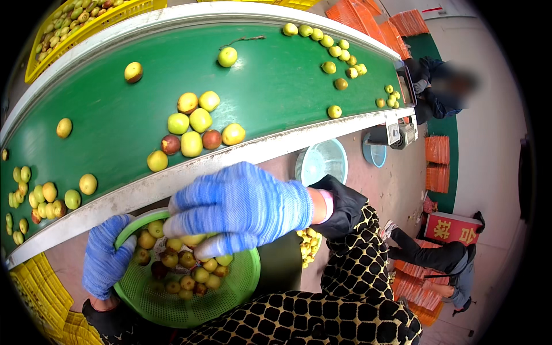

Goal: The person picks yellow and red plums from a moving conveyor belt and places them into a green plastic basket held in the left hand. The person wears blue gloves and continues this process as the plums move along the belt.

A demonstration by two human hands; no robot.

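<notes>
My left hand [105,254], in a blue striped knit glove, grips the rim of a green plastic colander basket [189,308]. Inside the basket lie yellow-green and brown-patched fruits [187,282], which look like jujubes. Above its far side is my right hand [241,207], gloved the same way, back up and fingers pointing left. Its palm is hidden; a fruit shows beside the thumb, but whether it is held I cannot tell. Just beyond, a cluster of similar fruits [191,144] rests on the green conveyor belt [267,90] near its metal side rail [276,148].
More fruits [47,198] sit at the belt's left. Light-blue plastic baskets [340,151] stand on the floor beyond my right hand. Yellow crates [39,293] are at lower left, and a fruit-filled yellow crate [92,28] lies past the belt. Two people are at the right.
</notes>
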